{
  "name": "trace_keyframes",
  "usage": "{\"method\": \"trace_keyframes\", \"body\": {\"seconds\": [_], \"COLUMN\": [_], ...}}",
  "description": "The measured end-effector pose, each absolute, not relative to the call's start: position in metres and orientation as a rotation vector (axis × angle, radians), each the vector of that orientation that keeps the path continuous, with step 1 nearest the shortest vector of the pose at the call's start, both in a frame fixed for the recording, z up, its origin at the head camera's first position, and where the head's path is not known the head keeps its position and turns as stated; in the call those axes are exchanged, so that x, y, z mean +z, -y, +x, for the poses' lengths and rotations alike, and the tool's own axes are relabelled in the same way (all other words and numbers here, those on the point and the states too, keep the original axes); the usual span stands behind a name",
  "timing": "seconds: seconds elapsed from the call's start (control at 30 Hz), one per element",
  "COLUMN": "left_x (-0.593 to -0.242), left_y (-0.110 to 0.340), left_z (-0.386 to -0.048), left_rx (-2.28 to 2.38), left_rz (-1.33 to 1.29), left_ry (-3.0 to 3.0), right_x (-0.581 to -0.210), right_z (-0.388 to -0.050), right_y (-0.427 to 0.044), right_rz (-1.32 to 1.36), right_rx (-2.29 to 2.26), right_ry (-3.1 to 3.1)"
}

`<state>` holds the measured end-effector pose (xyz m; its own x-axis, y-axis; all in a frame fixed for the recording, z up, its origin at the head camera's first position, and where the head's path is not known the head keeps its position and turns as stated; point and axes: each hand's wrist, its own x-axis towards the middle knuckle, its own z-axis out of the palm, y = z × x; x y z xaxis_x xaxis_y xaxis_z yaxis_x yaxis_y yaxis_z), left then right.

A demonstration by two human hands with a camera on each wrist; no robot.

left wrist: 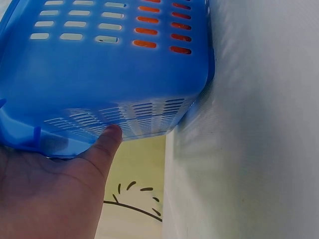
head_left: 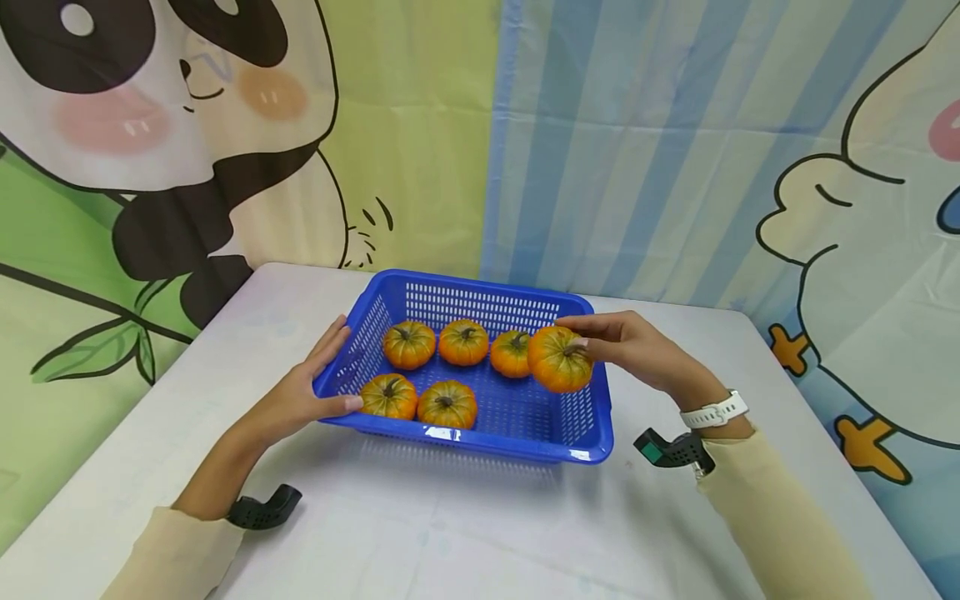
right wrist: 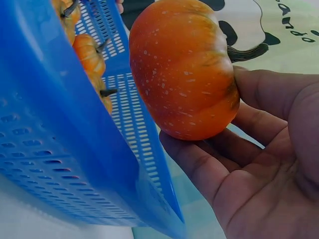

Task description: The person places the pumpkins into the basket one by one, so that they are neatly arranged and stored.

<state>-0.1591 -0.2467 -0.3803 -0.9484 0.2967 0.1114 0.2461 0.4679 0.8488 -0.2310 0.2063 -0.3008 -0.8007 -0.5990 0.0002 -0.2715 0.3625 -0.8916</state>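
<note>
My right hand (head_left: 637, 346) holds a small orange-and-yellow pumpkin (head_left: 558, 360) above the right end of a blue plastic basket (head_left: 480, 440). In the right wrist view, the thumb lies by the stem of this pumpkin (right wrist: 184, 69) and the fingers support its underside. At the basket's left end rests my left hand (head_left: 300, 393), its fingers stretched along the outside and its thumb at the front rim. The left wrist view has one straight finger (left wrist: 107, 142) touching the slotted wall (left wrist: 109, 74). Several similar pumpkins (head_left: 463, 342) sit inside the basket, three in a back row, others at front left.
The basket stands on a white table (head_left: 450, 533). Behind it hangs a printed curtain (head_left: 600, 150) with a panda and striped panels. Each wrist carries a black device (head_left: 264, 508), and a white watch band (head_left: 715, 411) circles the right one.
</note>
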Motion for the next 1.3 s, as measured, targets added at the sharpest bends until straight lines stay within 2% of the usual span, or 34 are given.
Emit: {"method": "trace_keyframes", "body": {"seconds": [0.37,0.97,1.3], "left_x": [-0.382,-0.38,-0.381], "left_y": [0.246,0.247,0.246], "left_z": [-0.159,-0.16,-0.159], "left_rx": [1.539,1.514,1.506], "left_rz": [0.499,0.509,0.491], "left_ry": [-2.636,-2.659,-2.667], "right_x": [-0.302,-0.295,-0.306], "right_z": [-0.242,-0.264,-0.282], "right_y": [-0.193,-0.174,-0.156], "right_rz": [-0.758,-0.906,-0.904], "right_rx": [-1.286,-0.998,-0.871], "right_ry": [-2.217,-2.136,-2.069]}}
